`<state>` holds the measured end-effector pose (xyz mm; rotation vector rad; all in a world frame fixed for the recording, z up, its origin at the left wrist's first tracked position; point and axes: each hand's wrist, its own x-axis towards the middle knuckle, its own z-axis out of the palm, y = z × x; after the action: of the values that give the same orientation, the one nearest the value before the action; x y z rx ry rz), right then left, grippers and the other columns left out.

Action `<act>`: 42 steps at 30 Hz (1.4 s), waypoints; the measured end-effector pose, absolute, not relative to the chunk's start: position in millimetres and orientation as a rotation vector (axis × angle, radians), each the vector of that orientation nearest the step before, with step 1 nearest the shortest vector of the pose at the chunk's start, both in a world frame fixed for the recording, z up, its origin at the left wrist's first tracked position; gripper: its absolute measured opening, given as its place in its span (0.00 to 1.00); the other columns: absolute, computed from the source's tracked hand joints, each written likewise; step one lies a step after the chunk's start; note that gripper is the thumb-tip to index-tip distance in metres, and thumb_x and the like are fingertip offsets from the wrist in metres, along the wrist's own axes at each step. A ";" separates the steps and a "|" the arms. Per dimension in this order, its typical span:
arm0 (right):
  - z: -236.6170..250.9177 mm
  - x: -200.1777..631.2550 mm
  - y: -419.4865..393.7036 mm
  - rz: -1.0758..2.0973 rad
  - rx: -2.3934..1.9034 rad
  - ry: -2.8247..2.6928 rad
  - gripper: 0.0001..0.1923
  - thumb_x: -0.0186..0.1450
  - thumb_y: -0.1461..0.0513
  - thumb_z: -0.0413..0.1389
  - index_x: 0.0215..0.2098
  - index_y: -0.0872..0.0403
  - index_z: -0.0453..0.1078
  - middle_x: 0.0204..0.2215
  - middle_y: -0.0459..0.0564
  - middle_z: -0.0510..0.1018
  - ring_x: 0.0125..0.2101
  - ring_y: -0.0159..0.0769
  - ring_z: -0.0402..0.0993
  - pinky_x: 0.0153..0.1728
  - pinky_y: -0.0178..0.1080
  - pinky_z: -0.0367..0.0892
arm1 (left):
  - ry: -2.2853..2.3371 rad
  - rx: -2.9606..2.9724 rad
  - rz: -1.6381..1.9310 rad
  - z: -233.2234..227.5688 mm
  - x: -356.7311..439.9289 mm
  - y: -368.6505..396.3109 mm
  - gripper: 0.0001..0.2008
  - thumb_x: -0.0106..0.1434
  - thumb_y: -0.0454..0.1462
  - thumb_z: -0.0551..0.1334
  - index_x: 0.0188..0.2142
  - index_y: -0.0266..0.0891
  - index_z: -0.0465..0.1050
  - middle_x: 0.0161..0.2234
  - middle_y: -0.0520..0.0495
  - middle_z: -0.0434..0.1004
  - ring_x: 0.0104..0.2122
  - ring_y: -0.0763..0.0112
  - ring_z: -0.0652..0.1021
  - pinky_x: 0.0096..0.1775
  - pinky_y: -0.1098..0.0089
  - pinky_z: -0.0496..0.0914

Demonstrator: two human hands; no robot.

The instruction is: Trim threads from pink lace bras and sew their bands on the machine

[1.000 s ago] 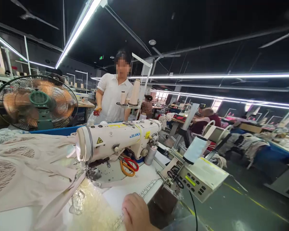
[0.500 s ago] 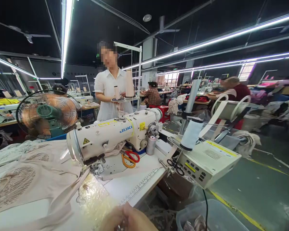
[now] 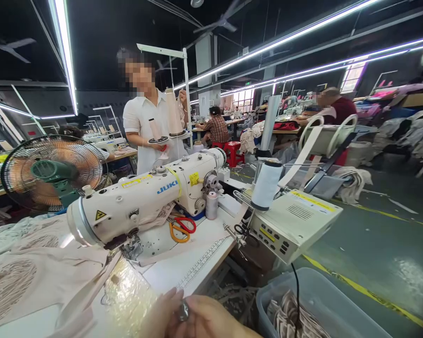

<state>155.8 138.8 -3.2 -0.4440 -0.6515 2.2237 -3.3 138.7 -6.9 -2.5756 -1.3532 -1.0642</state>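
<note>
Low in the view, my left hand [image 3: 161,313] and my right hand [image 3: 213,318] are closed together around a small shiny metal piece [image 3: 184,311], which looks like a bobbin case. Fingers cover much of it. Just beyond them is the table's printed ruler [image 3: 200,265]. The white JUKI sewing machine [image 3: 144,197] stands past that, with beige fabric [image 3: 66,263] spread to its left. Crinkled clear plastic [image 3: 127,291] covers a patch of table beside my left hand. Orange-and-red-handled scissors [image 3: 179,230] lie by the machine base, near a thread spool [image 3: 212,205].
A co-worker [image 3: 151,117] stands behind the machine at the thread stand [image 3: 186,89]. A fan [image 3: 54,171] is at left. To the right are a control box [image 3: 296,223], a tape reel [image 3: 329,138] and a plastic bin [image 3: 313,291] holding fabric pieces.
The view has turned slightly right and down, so the machine sits further left. My hands show more fully, with the metal piece clearer. The co-worker has raised a hand to the thread cone.
</note>
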 end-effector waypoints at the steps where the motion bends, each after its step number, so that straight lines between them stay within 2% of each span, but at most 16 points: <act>1: -5.6 157.1 139.3 2.216 -0.439 -0.629 0.20 0.54 0.50 0.63 0.34 0.59 0.72 0.28 0.51 0.78 0.30 0.35 0.75 0.42 0.42 0.64 | -1.350 -2.583 -1.047 -5.7 -3.4 141.1 0.27 0.59 0.28 0.56 0.56 0.52 0.64 0.39 0.51 0.81 0.38 0.63 0.81 0.38 0.66 0.79; 4: -9.8 160.1 140.5 2.223 -0.386 -0.596 0.21 0.53 0.51 0.66 0.33 0.61 0.72 0.28 0.52 0.78 0.29 0.34 0.75 0.39 0.39 0.65 | -1.276 -2.615 -0.993 1.8 -5.3 145.6 0.24 0.60 0.28 0.55 0.55 0.49 0.66 0.41 0.49 0.81 0.39 0.65 0.81 0.38 0.69 0.79; 7: -7.4 161.1 140.4 2.218 -0.341 -0.527 0.20 0.51 0.53 0.68 0.33 0.60 0.72 0.28 0.51 0.79 0.29 0.32 0.75 0.37 0.36 0.65 | -1.060 -2.664 -0.917 18.6 -7.8 148.5 0.20 0.59 0.34 0.59 0.52 0.45 0.67 0.44 0.47 0.80 0.43 0.64 0.80 0.41 0.70 0.78; 9: -1.8 160.8 140.3 2.174 -0.356 -0.476 0.19 0.52 0.54 0.68 0.32 0.60 0.72 0.28 0.51 0.79 0.29 0.31 0.76 0.36 0.34 0.66 | -0.935 -2.673 -0.890 34.6 -6.5 150.8 0.18 0.59 0.36 0.61 0.50 0.43 0.68 0.43 0.47 0.80 0.42 0.65 0.80 0.42 0.70 0.77; 13: 14.3 161.3 144.0 2.086 -0.436 -0.371 0.18 0.51 0.55 0.68 0.30 0.59 0.70 0.26 0.51 0.80 0.27 0.30 0.77 0.31 0.31 0.67 | -0.906 -2.683 -0.925 68.1 3.3 157.7 0.13 0.59 0.34 0.60 0.44 0.43 0.69 0.39 0.47 0.80 0.40 0.67 0.80 0.40 0.71 0.77; 17: 25.8 164.9 151.7 2.069 -0.443 -0.336 0.19 0.47 0.57 0.71 0.28 0.59 0.70 0.29 0.53 0.81 0.27 0.29 0.77 0.30 0.29 0.68 | -1.068 -2.852 -1.016 86.0 9.8 169.5 0.11 0.56 0.30 0.59 0.38 0.44 0.71 0.35 0.47 0.77 0.35 0.68 0.79 0.35 0.71 0.77; 26: 17.7 157.6 170.6 2.046 -0.461 -0.395 0.18 0.46 0.58 0.71 0.30 0.60 0.74 0.28 0.53 0.81 0.26 0.31 0.78 0.26 0.27 0.69 | -1.156 -3.100 -1.391 42.1 -12.1 205.1 0.10 0.56 0.32 0.60 0.38 0.44 0.70 0.36 0.49 0.75 0.37 0.67 0.77 0.40 0.68 0.73; 32: 18.9 153.1 175.2 1.993 -0.622 -0.457 0.16 0.45 0.61 0.71 0.28 0.62 0.75 0.26 0.53 0.80 0.24 0.32 0.78 0.24 0.27 0.69 | -1.135 -3.181 -1.241 43.5 -19.3 206.9 0.12 0.57 0.28 0.58 0.39 0.44 0.69 0.36 0.48 0.75 0.38 0.69 0.77 0.41 0.69 0.73; 38: 25.2 154.3 172.1 1.999 -0.702 -0.535 0.18 0.44 0.61 0.72 0.30 0.61 0.75 0.29 0.55 0.81 0.26 0.33 0.79 0.27 0.30 0.70 | -1.105 -3.150 -1.178 47.5 -23.3 198.9 0.14 0.55 0.27 0.60 0.41 0.43 0.69 0.39 0.46 0.74 0.40 0.67 0.76 0.42 0.66 0.74; 42: 26.5 154.7 171.3 1.985 -0.730 -0.547 0.18 0.43 0.63 0.71 0.30 0.60 0.74 0.28 0.52 0.80 0.26 0.31 0.78 0.29 0.30 0.71 | -0.961 -3.120 -1.120 49.3 -24.2 196.6 0.15 0.56 0.28 0.60 0.43 0.43 0.68 0.40 0.45 0.74 0.41 0.67 0.76 0.41 0.66 0.74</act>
<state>154.7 171.3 26.5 -0.7303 -0.5469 1.9851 -24.2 196.6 49.3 -3.1197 -0.9612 -1.1202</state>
